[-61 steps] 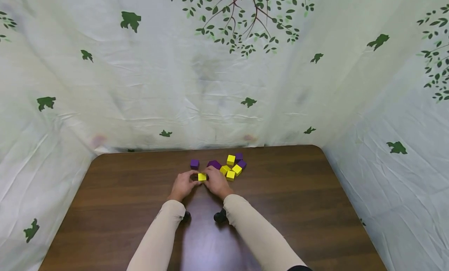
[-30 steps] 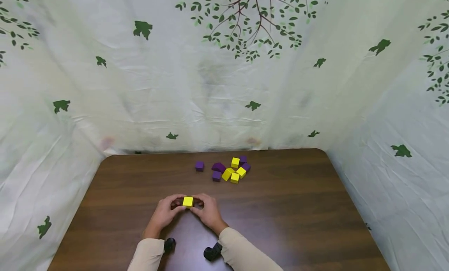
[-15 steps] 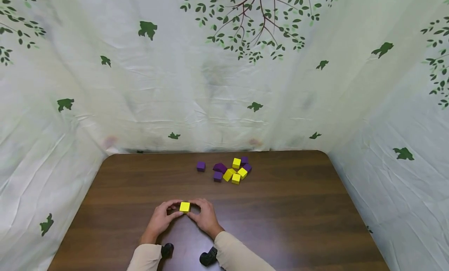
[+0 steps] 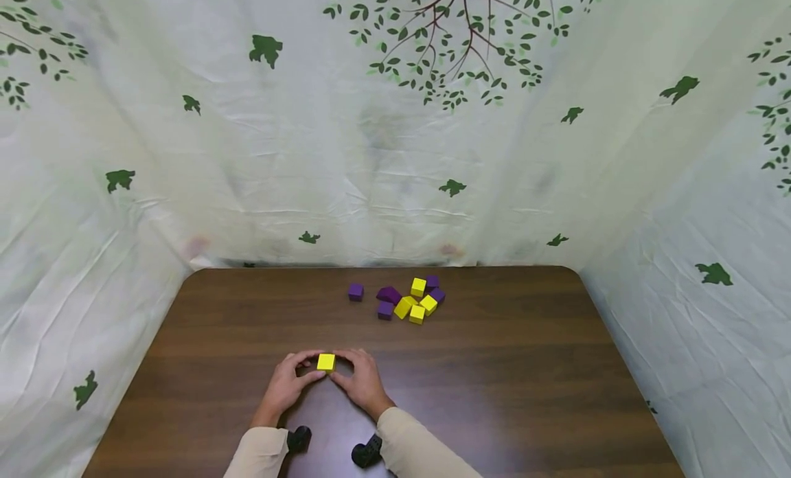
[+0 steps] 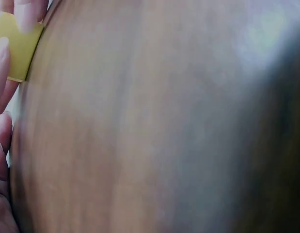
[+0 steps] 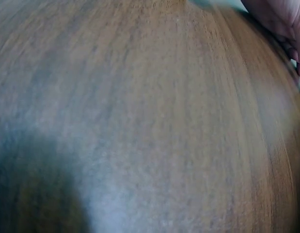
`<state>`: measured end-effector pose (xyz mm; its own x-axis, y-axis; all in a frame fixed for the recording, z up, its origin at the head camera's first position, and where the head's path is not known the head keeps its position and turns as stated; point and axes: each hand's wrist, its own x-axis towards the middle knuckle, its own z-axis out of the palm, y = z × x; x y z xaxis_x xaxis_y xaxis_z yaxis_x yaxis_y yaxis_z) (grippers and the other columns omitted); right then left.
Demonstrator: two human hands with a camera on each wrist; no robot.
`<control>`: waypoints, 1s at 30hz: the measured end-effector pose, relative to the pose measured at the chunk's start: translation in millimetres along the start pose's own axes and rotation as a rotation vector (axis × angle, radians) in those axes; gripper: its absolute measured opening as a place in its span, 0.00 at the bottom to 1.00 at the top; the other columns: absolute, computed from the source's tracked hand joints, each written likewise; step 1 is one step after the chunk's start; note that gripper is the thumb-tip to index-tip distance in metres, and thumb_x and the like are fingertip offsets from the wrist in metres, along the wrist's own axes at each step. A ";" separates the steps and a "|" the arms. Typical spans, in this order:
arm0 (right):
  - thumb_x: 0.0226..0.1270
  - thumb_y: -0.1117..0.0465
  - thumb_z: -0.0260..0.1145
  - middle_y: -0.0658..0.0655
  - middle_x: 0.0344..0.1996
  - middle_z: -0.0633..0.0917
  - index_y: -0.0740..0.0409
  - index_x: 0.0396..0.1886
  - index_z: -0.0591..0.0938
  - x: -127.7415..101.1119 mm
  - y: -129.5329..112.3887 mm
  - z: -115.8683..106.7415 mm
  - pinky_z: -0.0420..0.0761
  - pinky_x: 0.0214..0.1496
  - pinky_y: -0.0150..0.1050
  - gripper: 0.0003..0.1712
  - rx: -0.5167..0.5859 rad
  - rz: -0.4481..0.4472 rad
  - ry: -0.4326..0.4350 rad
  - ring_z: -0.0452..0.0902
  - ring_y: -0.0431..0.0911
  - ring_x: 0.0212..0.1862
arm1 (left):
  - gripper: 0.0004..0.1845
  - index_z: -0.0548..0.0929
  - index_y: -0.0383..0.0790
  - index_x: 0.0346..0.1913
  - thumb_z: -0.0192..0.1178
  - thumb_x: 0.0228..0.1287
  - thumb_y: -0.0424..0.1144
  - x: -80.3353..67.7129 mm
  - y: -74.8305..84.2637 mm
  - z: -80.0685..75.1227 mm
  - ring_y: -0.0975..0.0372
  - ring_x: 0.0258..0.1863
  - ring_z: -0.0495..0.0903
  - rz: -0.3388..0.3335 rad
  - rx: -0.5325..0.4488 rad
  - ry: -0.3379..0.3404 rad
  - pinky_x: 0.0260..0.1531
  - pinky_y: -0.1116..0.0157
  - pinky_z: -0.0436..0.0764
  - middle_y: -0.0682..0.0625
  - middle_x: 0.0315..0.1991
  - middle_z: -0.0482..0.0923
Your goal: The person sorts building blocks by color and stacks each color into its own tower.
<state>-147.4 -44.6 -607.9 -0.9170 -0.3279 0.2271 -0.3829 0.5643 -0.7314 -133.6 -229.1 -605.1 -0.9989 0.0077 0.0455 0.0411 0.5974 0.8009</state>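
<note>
A yellow cube sits on the brown wooden table near its front middle. My left hand and my right hand close in on it from either side, fingertips pinching its edges. In the left wrist view the yellow cube shows at the top left between blurred fingertips. The right wrist view shows only table wood and a bit of the right hand at the top right.
A cluster of several yellow and purple cubes lies near the table's far edge, with one purple cube apart on its left. A leaf-printed cloth walls the table on the back and both sides.
Both hands drew the yellow cube from the cluster back toward the table's front. Over the last half second the hands and cube have barely shifted.
</note>
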 end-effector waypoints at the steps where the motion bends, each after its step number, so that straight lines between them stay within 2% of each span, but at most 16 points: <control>1: 0.57 0.57 0.74 0.51 0.47 0.85 0.56 0.53 0.83 0.0 0.1 -0.1 0.73 0.57 0.43 0.23 0.006 0.001 -0.001 0.78 0.44 0.51 | 0.20 0.85 0.41 0.49 0.73 0.50 0.35 -0.2 0.0 -0.2 0.59 0.38 0.73 -0.001 0.000 -0.002 0.39 0.63 0.73 0.50 0.38 0.79; 5: 0.57 0.56 0.74 0.51 0.48 0.85 0.57 0.54 0.82 -1.4 2.2 -0.8 0.73 0.57 0.42 0.24 0.061 -0.008 -0.002 0.78 0.45 0.51 | 0.20 0.85 0.41 0.49 0.73 0.51 0.34 -0.7 -0.8 -0.6 0.58 0.39 0.74 -0.005 -0.001 -0.010 0.40 0.61 0.73 0.50 0.39 0.79; 10: 0.57 0.58 0.74 0.56 0.48 0.84 0.63 0.56 0.80 -8.8 11.1 -8.8 0.76 0.52 0.39 0.27 0.298 0.014 -0.008 0.79 0.47 0.48 | 0.20 0.85 0.43 0.49 0.73 0.50 0.34 -0.7 -1.3 0.0 0.60 0.39 0.74 -0.004 -0.004 -0.010 0.41 0.62 0.73 0.52 0.39 0.81; 12: 0.56 0.62 0.74 0.60 0.47 0.84 0.66 0.54 0.80 -13.2 15.8 -16.3 0.77 0.48 0.38 0.26 0.376 0.022 0.028 0.79 0.49 0.45 | 0.20 0.85 0.42 0.50 0.73 0.50 0.34 0.1 -1.0 0.4 0.60 0.39 0.74 -0.007 -0.002 -0.007 0.41 0.62 0.73 0.51 0.39 0.80; 15: 0.55 0.69 0.73 0.67 0.43 0.83 0.72 0.52 0.79 -19.3 15.2 -36.9 0.79 0.44 0.44 0.25 0.438 0.042 0.132 0.78 0.57 0.40 | 0.20 0.85 0.42 0.50 0.73 0.50 0.35 1.1 0.0 0.6 0.59 0.39 0.74 -0.019 0.003 0.000 0.41 0.62 0.72 0.51 0.37 0.79; 19: 0.52 0.74 0.72 0.72 0.41 0.82 0.76 0.49 0.79 -21.4 21.1 -63.5 0.77 0.41 0.53 0.23 0.457 0.098 0.328 0.76 0.66 0.37 | 0.20 0.86 0.42 0.49 0.74 0.50 0.36 3.1 1.1 1.0 0.57 0.39 0.74 -0.018 0.006 -0.001 0.41 0.61 0.71 0.50 0.36 0.78; 25: 0.51 0.70 0.75 0.66 0.40 0.82 0.70 0.48 0.81 -11.6 66.4 -76.5 0.78 0.36 0.41 0.23 0.371 0.205 0.560 0.76 0.56 0.34 | 0.20 0.86 0.43 0.49 0.74 0.49 0.35 1.5 1.4 0.4 0.58 0.38 0.74 0.001 -0.005 -0.002 0.40 0.63 0.72 0.51 0.38 0.80; 28: 0.50 0.67 0.76 0.62 0.38 0.82 0.68 0.47 0.82 -4.6 81.9 -81.8 0.76 0.34 0.34 0.22 0.328 0.181 0.622 0.75 0.50 0.32 | 0.20 0.86 0.43 0.49 0.74 0.49 0.34 0.6 2.3 -0.3 0.60 0.38 0.73 0.005 -0.013 0.001 0.40 0.63 0.72 0.52 0.38 0.80; 30: 0.50 0.66 0.76 0.61 0.37 0.81 0.67 0.46 0.82 -0.3 87.6 -85.1 0.75 0.33 0.34 0.21 0.306 0.169 0.638 0.74 0.48 0.31 | 0.21 0.86 0.43 0.49 0.73 0.49 0.33 0.3 2.7 -0.9 0.60 0.39 0.73 0.004 -0.018 -0.003 0.41 0.64 0.72 0.52 0.39 0.80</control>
<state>-190.2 69.5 -617.3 -0.8834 0.3033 0.3573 -0.2672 0.3005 -0.9156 -133.8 -228.2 -602.4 -0.9988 0.0125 0.0466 0.0451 0.5831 0.8111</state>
